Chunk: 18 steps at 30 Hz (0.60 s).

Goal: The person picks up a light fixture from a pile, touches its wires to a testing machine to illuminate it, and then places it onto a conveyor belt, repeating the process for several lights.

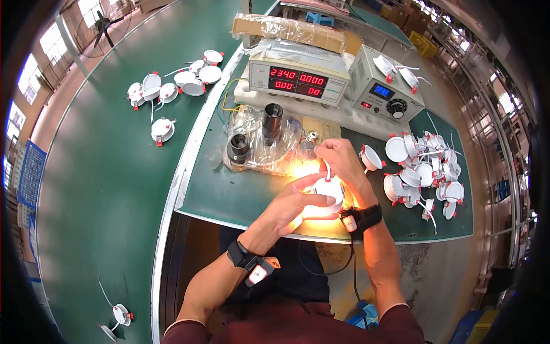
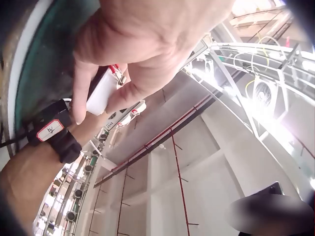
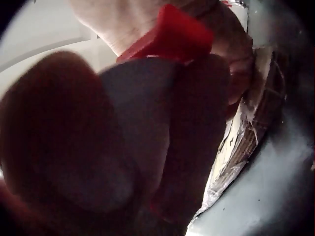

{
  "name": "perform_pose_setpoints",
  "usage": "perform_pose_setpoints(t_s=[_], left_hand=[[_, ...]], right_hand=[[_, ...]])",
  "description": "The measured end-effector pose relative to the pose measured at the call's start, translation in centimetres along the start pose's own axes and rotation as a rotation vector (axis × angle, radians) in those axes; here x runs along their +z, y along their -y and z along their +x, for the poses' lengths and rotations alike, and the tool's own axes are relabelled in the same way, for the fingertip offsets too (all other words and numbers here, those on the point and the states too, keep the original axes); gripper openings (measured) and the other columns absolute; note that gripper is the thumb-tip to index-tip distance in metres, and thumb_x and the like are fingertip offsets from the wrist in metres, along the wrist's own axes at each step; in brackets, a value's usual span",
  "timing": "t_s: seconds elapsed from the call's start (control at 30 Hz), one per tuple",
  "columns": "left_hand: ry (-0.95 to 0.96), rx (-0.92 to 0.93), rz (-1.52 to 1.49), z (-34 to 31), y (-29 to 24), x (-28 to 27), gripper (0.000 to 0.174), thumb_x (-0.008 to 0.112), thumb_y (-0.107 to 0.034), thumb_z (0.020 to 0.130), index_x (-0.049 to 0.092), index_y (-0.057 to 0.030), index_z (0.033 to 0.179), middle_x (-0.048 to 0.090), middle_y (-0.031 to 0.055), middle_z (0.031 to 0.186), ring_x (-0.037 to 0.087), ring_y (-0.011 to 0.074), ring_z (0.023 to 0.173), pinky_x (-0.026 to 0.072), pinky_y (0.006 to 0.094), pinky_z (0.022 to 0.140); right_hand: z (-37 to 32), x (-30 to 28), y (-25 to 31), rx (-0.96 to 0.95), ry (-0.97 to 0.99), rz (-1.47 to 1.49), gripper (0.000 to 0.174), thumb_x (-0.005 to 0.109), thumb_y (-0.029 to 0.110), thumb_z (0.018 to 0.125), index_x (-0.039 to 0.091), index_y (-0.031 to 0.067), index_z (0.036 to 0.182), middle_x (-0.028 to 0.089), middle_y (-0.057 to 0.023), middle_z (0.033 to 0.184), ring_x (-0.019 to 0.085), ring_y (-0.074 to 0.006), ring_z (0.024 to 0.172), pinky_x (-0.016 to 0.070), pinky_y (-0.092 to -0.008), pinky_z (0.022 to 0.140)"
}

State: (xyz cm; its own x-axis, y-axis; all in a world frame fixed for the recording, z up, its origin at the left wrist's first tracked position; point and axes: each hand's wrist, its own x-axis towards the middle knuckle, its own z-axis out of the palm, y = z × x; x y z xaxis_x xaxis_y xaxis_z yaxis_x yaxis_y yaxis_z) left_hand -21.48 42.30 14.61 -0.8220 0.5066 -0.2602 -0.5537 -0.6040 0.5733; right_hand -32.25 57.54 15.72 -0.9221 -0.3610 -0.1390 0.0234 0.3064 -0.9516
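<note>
A round white lamp [image 1: 329, 198] glows brightly, held by its rim between the thumb and fingers of my left hand [image 1: 281, 207]. Its white cord [image 1: 327, 169] runs up under my right hand [image 1: 342, 163], whose thumb and fingertips pinch the cord's end beside a small metal knob [image 1: 312, 136]; the exact grip is hidden. In the left wrist view, the lamp's white side [image 2: 102, 93] shows between the fingers of my left hand [image 2: 142, 44]. A red clip [image 3: 172, 37] on the lamp and dark, blurred fingers fill much of the right wrist view.
Black cylinders [image 1: 272, 121] stand on a plastic-wrapped board behind the hands. Beyond are a meter with red digits [image 1: 298, 77] and a grey box with a dial [image 1: 381, 86]. White lamps [image 1: 424, 172] are heaped at right; others [image 1: 163, 131] lie on the left green table [image 1: 103, 200].
</note>
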Motion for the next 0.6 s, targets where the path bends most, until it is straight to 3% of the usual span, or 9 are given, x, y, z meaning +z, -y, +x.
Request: perform_pose_setpoints(t_s=[0.17, 0.27, 0.3, 0.4, 0.5, 0.6], left_hand=[[-0.003, -0.013, 0.027, 0.1, -0.1, 0.0, 0.056, 0.070, 0.003, 0.085, 0.053, -0.0065, 0.138, 0.063, 0.0128, 0.126, 0.065, 0.0310, 0.116, 0.0551, 0.0497, 0.100], [-0.005, -0.028, -0.020, 0.0, -0.1, 0.2, 0.059, 0.070, 0.003, 0.085, 0.051, -0.0068, 0.140, 0.063, 0.0128, 0.127, 0.064, 0.0318, 0.117, 0.0544, 0.0502, 0.101], [-0.030, -0.019, -0.027, -0.2, -0.4, 0.8, 0.059, 0.069, 0.007, 0.084, 0.051, -0.0010, 0.139, 0.065, 0.0142, 0.121, 0.067, 0.0299, 0.110, 0.0591, 0.0463, 0.095], [-0.039, -0.056, -0.043, 0.0, -0.4, 0.8, 0.059, 0.068, 0.008, 0.084, 0.050, -0.0009, 0.139, 0.064, 0.0144, 0.122, 0.067, 0.0308, 0.112, 0.0589, 0.0476, 0.095], [-0.022, -0.064, -0.026, 0.3, -0.2, 0.5, 0.060, 0.068, 0.004, 0.085, 0.050, -0.0077, 0.141, 0.063, 0.0133, 0.128, 0.065, 0.0316, 0.117, 0.0538, 0.0502, 0.101], [-0.045, -0.047, -0.007, 0.3, 0.1, 0.8, 0.060, 0.068, 0.004, 0.085, 0.050, -0.0080, 0.141, 0.064, 0.0133, 0.127, 0.065, 0.0313, 0.117, 0.0541, 0.0500, 0.100]], right_hand=[[0.0, -0.1, 0.0, 0.012, -0.018, -0.002, 0.025, 0.062, 0.014, 0.087, 0.062, -0.0052, 0.071, 0.059, -0.0069, 0.058, 0.058, -0.0133, 0.046, 0.0458, -0.0279, 0.043], [-0.1, -0.1, 0.0, 0.002, -0.020, -0.013, 0.026, 0.062, 0.015, 0.087, 0.062, -0.0048, 0.070, 0.058, -0.0063, 0.058, 0.058, -0.0130, 0.046, 0.0446, -0.0283, 0.043], [0.0, -0.1, -0.4, -0.013, -0.021, 0.009, 0.022, 0.062, 0.014, 0.087, 0.062, -0.0027, 0.072, 0.060, -0.0087, 0.058, 0.053, -0.0115, 0.042, 0.0414, -0.0261, 0.039], [0.0, 0.0, -0.5, -0.002, -0.028, 0.031, 0.023, 0.062, 0.014, 0.087, 0.062, -0.0028, 0.072, 0.059, -0.0079, 0.057, 0.053, -0.0115, 0.042, 0.0407, -0.0259, 0.039], [-0.2, 0.0, -0.3, -0.004, -0.027, 0.031, 0.023, 0.062, 0.015, 0.086, 0.062, -0.0024, 0.071, 0.060, -0.0069, 0.058, 0.053, -0.0111, 0.044, 0.0401, -0.0256, 0.040], [-0.5, 0.0, -0.1, -0.016, -0.040, 0.001, 0.023, 0.062, 0.015, 0.086, 0.062, -0.0020, 0.071, 0.060, -0.0073, 0.058, 0.053, -0.0105, 0.045, 0.0398, -0.0256, 0.040]])
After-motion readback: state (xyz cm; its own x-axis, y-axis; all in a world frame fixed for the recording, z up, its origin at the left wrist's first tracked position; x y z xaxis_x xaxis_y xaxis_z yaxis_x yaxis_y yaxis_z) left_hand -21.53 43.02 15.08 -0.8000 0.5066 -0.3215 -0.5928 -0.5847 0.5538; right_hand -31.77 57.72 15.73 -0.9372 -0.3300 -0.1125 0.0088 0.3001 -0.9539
